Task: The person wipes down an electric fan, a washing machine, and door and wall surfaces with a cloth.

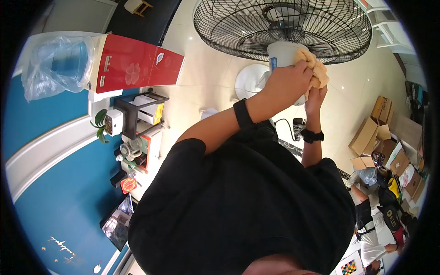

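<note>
A large fan with a black wire cage (238, 27) fills the top middle, its light motor housing (282, 51) facing me. My left hand (288, 82) is closed on a tan cloth (318, 73) at the right side of the housing. Below and to the right, my right hand (316, 97) holds the lower part of the same cloth with bent fingers. The cloth is bunched and touches the housing. Behind my left forearm stands the fan's round white base (250, 80), partly hidden.
At the left are a red water dispenser (128, 64) with a plastic-covered bottle, a dark rack (130, 117) and a potted plant (107, 123). Cardboard boxes (364, 137) lie at the right. Another person in white (372, 240) is at the lower right.
</note>
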The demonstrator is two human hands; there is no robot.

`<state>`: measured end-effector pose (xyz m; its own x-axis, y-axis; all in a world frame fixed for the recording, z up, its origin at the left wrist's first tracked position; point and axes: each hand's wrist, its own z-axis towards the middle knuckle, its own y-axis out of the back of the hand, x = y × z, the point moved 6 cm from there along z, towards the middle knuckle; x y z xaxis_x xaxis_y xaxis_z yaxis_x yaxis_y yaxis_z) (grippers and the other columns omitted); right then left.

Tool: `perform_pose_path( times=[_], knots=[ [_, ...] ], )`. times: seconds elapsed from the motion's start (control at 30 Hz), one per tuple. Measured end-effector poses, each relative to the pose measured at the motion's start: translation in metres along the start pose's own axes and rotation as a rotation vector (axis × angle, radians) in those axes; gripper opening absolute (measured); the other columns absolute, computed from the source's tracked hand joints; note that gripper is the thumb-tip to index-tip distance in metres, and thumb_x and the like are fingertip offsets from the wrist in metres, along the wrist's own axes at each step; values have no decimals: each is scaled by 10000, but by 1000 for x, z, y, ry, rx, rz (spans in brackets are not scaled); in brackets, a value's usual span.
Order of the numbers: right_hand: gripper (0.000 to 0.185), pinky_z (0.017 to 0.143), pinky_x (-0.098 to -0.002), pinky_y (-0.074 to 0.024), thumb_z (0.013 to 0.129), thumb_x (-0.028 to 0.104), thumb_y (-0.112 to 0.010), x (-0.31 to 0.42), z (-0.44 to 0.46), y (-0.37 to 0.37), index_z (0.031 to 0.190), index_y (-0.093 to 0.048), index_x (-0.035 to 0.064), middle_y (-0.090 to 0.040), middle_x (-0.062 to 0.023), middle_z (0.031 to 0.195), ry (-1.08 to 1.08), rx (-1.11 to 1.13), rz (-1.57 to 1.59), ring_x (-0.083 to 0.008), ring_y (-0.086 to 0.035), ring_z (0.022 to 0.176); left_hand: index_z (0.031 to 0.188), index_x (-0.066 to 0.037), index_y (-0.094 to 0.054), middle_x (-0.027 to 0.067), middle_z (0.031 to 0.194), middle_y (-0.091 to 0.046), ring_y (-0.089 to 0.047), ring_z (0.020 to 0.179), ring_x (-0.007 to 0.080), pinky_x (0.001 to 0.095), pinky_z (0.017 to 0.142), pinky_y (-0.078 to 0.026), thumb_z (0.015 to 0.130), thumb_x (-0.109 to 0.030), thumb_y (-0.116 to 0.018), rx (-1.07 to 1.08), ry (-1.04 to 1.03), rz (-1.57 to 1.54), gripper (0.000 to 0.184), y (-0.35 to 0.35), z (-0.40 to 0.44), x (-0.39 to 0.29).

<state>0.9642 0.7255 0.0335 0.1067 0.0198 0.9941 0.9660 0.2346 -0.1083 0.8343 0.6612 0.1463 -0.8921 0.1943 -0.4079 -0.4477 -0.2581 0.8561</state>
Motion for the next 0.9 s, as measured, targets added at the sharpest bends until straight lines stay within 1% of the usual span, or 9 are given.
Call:
perform_pose_path(
  times=[0.2,0.23,0.33,0.37,0.47,0.5,0.57,0.7,0.9],
  knots=[
    [433,907,-288,-472,867,-9,-405,46,-52,-10,1291,-471,-58,-597,-120,1176,-53,-59,-288,-175,-582,1050,1036,-49,-613,65,952,-577,-648,711,207,312,559,-534,806,-245,-677,65,-33,-88,308,4,-22,-8],
    [446,933,-313,-470,842,-13,-432,55,-56,-14,1282,-484,-63,-575,-153,1221,101,-34,-340,-212,-580,1095,1045,-43,-606,69,956,-580,-650,722,214,318,563,-537,805,-250,-678,87,-19,-125,325,9,-31,-8],
    [499,964,-332,-459,826,-23,-498,83,-64,-39,1322,-461,-55,-544,-146,1282,244,61,-396,-208,-545,1172,1069,-12,-572,108,1012,-598,-652,761,282,379,598,-541,811,-248,-685,146,117,-286,367,24,-54,2],
    [503,996,-362,-443,782,-11,-541,90,-65,-49,1283,-513,-43,-514,-162,1333,230,72,-422,-260,-527,1223,1069,-10,-568,119,1019,-603,-651,762,298,394,608,-540,813,-243,-685,152,180,-332,365,19,-65,9],
    [466,1007,-379,-434,776,20,-556,104,-52,-76,1241,-569,-10,-515,-157,1345,422,171,-747,-309,-536,1211,1092,-2,-546,160,954,-632,-646,757,345,424,635,-524,826,-210,-676,52,305,-480,362,15,-79,26],
    [478,992,-411,-451,710,16,-589,110,-47,-88,1187,-606,27,-549,-146,1287,494,159,-817,-360,-547,1165,1095,-1,-543,165,936,-635,-646,757,349,420,634,-522,830,-207,-673,25,325,-506,360,15,-80,32],
    [446,975,-413,-459,711,32,-597,113,-41,-110,1156,-611,29,-570,-126,1259,579,182,-948,-351,-550,1159,1059,6,-566,175,867,-651,-642,744,353,409,632,-509,829,-183,-670,-71,361,-565,315,22,-78,42],
    [387,967,-420,-453,717,82,-632,114,-43,-131,1102,-621,50,-596,-94,1212,709,205,-1121,-320,-550,1162,966,6,-628,170,798,-673,-658,759,328,395,674,-510,815,-138,-668,-18,413,-755,213,3,-83,67],
    [409,1064,-481,-382,735,128,-647,98,-62,-141,1141,-628,91,-582,-71,1269,738,237,-1287,-304,-517,1232,985,14,-630,159,876,-691,-681,830,279,361,724,-527,821,-67,-622,39,497,-958,182,-21,-106,77]
  ],
)
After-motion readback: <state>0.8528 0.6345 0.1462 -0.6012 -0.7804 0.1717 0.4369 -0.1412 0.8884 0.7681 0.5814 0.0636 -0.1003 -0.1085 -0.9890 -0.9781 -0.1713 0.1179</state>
